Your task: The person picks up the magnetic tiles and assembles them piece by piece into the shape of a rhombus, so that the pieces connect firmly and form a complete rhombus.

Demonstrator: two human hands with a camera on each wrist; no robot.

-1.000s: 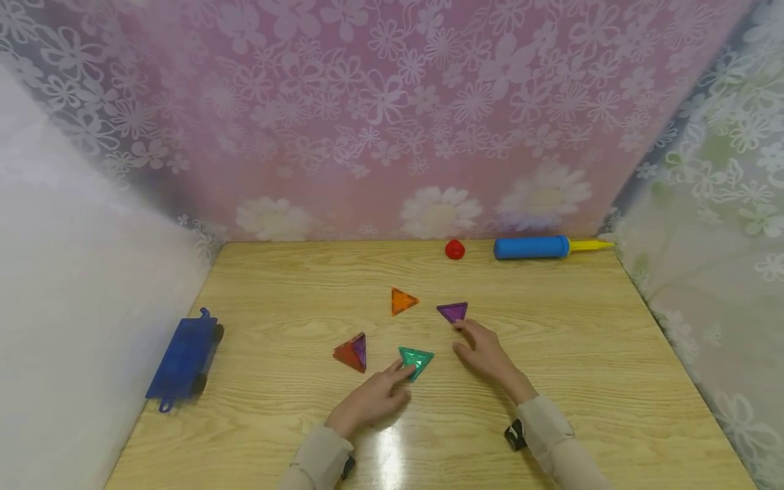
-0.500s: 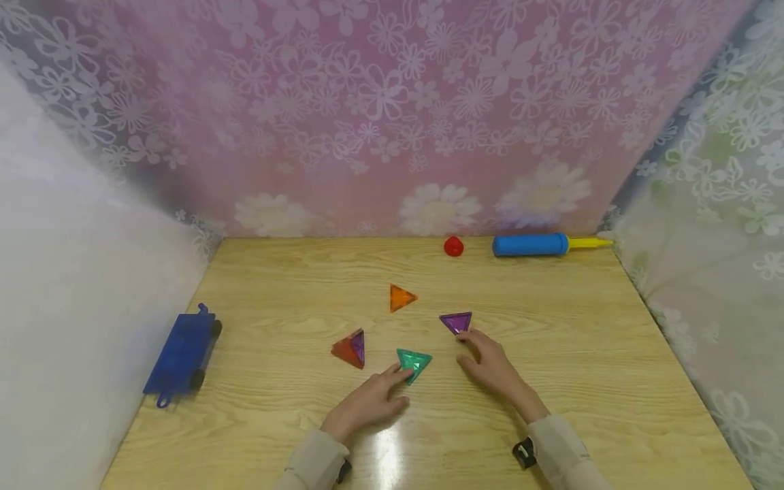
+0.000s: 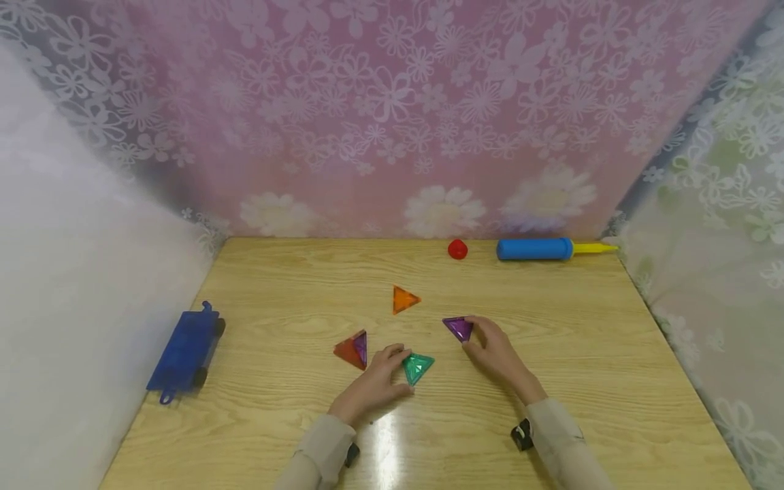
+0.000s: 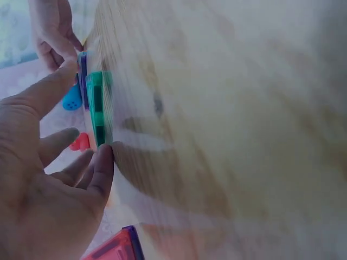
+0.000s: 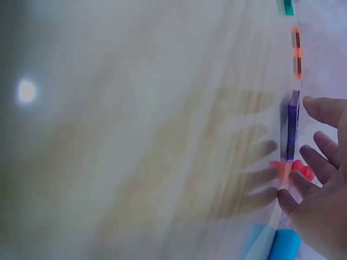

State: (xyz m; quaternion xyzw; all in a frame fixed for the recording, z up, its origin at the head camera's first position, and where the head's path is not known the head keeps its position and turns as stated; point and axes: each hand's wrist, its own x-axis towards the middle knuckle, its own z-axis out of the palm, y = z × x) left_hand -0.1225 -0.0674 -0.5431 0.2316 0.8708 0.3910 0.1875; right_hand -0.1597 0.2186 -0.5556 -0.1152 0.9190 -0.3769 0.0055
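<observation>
Two hands over a wood-grain table [image 3: 294, 279], seen from where I stand. Left hand [image 3: 373, 384]: fingers loosely extended, thumb parted from them, both at the left side of a green triangular tile [image 3: 418, 367]; tile on the tabletop, near the middle. Right hand [image 3: 497, 354]: relaxed and spread, thumb and forefinger apart at the right edge of a purple triangular tile [image 3: 456, 327]. This tile sits farther from the person than the green one, and to its right; firmness of contact cannot be made out for either hand.

Beyond the green tile: an orange triangle [image 3: 404, 300], lying flat. Left of the left hand's fingers: a red-and-purple triangular piece [image 3: 350, 352]. Back edge: a small red object [image 3: 457, 249], then a blue cylinder [image 3: 535, 249] with a yellow tapered end pointing right. Left edge: a blue wheeled cart [image 3: 185, 350]. Backdrop: pink floral cloth [image 3: 392, 102]
</observation>
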